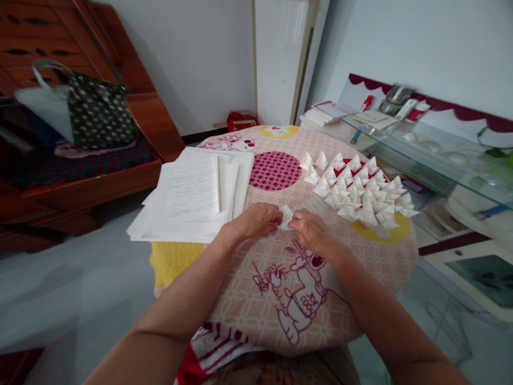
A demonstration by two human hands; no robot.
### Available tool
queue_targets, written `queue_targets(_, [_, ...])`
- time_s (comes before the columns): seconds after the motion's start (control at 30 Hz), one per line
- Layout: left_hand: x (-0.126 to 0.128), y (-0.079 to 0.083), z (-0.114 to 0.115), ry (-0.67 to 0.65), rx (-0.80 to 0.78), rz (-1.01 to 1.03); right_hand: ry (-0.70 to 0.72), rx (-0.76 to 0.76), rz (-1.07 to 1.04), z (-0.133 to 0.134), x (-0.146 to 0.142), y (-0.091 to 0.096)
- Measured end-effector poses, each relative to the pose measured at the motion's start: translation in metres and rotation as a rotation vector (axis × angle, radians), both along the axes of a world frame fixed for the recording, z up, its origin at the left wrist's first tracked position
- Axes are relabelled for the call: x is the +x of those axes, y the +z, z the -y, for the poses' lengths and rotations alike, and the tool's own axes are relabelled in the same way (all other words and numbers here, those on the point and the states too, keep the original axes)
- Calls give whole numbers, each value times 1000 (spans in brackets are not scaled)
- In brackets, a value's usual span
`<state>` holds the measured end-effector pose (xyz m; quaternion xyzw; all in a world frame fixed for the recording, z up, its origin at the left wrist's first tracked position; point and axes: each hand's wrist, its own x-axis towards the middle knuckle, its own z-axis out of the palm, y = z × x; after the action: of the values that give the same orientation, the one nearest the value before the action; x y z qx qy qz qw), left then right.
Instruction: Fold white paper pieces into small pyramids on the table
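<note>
A small piece of folded white paper [286, 218] is held between my two hands, low over the middle of the round table. My left hand [260, 219] has its fingers closed on the paper's left edge. On the opposite edge, the fingers of my right hand [308, 229] pinch it. To the left lies a stack of white paper sheets [188, 192], the top ones with faint writing. Rows of pointed folded paper pieces [356, 187] stand at the right, several on something red that shows between them.
A pink patterned tablecloth [248, 267] covers the round table. A glass shelf [425, 155] with cups and papers stands along the right wall. At the left is a wooden bench [152, 123] with a dark patterned bag [100, 112]. A tall white cabinet [280, 59] stands behind.
</note>
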<state>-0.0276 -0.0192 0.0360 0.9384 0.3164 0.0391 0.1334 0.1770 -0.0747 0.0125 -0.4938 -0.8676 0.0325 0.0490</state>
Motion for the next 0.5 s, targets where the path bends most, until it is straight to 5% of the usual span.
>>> queue_targets(0.5, [-16,-18,-23,-7,-187,214,-162,-175,-268,0,11,8])
